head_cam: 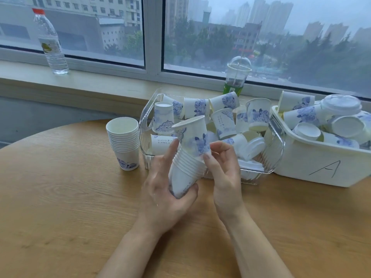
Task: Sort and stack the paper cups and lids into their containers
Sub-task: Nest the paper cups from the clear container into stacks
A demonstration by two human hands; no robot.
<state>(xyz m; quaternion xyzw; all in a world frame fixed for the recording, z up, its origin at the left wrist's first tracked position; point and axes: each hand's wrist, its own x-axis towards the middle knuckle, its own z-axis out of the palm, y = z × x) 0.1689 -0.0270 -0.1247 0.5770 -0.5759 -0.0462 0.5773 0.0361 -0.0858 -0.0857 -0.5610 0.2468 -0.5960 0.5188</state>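
left hand grips ribbed paper cup stack (tilted).

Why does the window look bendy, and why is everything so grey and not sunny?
In the head view the wide-angle lens curves the window frame and tilts the water bottle; hazy daylight through the glass is soft, so the hands and the stack of cups cast only faint shadows on the table; far buildings look blurry.
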